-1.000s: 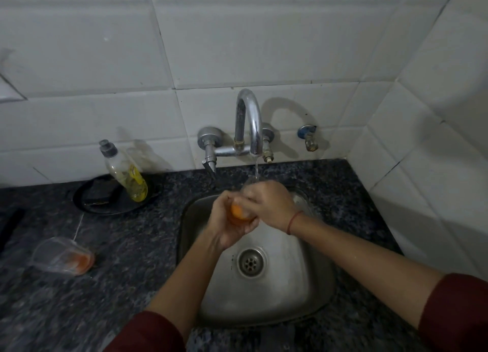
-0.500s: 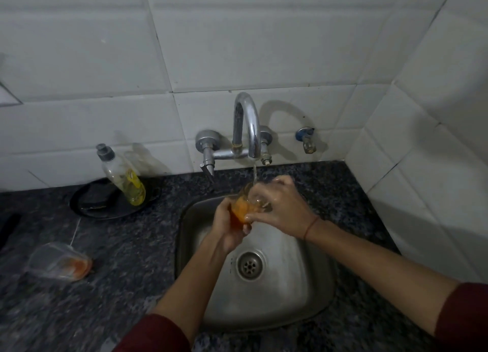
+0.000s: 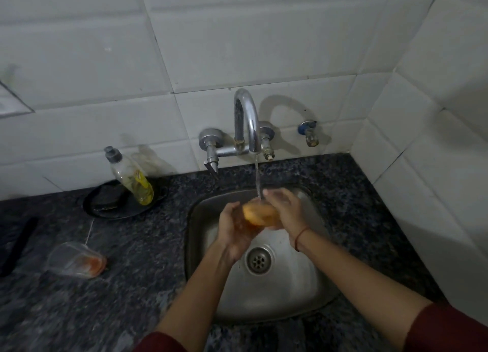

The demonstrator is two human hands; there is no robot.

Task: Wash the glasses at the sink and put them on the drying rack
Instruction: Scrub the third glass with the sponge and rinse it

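A glass with an orange tint [image 3: 260, 214] lies tilted between both hands over the steel sink [image 3: 303, 293], right under the running tap [image 3: 247, 119]. My left hand [image 3: 233, 230] cups it from below and the left. My right hand [image 3: 284, 209] grips its far end, where the water stream lands. A second glass with an orange bottom [image 3: 75, 261] lies on its side on the dark counter at the left. No drying rack is in view.
A dish soap bottle [image 3: 132, 178] leans on a black plate [image 3: 105, 209] at the back left. A dark strip [image 3: 18, 246] lies at the far left edge. White tiled walls close in behind and on the right.
The glass has tipped from nearly upright to lying sideways between my hands. Both hands turned around it under the stream.
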